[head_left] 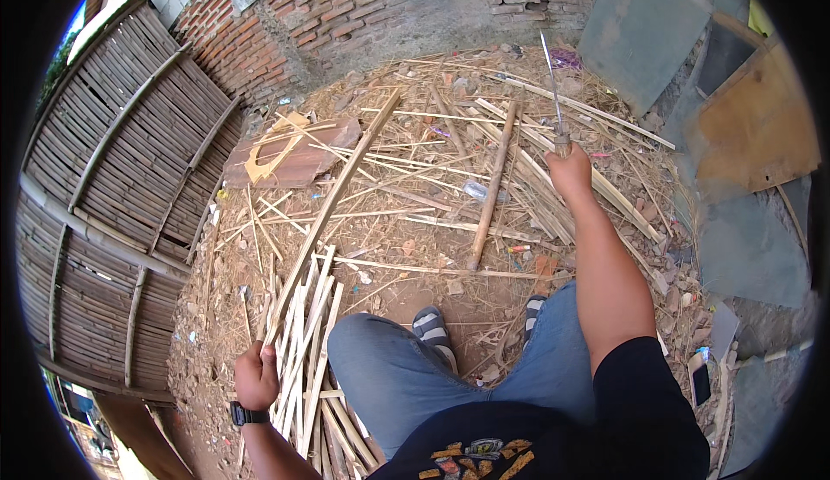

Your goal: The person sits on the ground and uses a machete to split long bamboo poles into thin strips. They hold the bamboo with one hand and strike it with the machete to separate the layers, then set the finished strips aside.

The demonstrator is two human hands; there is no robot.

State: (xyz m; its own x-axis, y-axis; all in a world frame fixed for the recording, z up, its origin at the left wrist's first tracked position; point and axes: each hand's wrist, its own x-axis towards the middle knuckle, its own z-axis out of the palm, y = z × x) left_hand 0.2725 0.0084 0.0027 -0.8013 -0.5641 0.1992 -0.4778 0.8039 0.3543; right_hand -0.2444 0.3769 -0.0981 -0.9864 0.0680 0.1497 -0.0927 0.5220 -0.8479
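Note:
My left hand (257, 380), with a dark watch on its wrist, is closed round the lower end of a long bamboo strip (333, 208). The strip slants up and away to the right over the littered ground. Out to the right, my right hand (570, 174) is wrapped round the wooden handle of a long-bladed knife (554, 82). Its thin blade points away from me, toward the brick wall, apart from the bamboo strip. Beside my left knee lies a pile of pale split bamboo strips (309, 350), just right of my left hand.
A round wooden pole (495, 188) lies ahead, among scattered bamboo strips (596, 104). A reddish-brown board (285, 162) rests to the left, near a bamboo fence (104, 178). Grey sheets (644, 35) lean at the right, and a phone (699, 378) lies below them. The brick wall (372, 13) stands behind.

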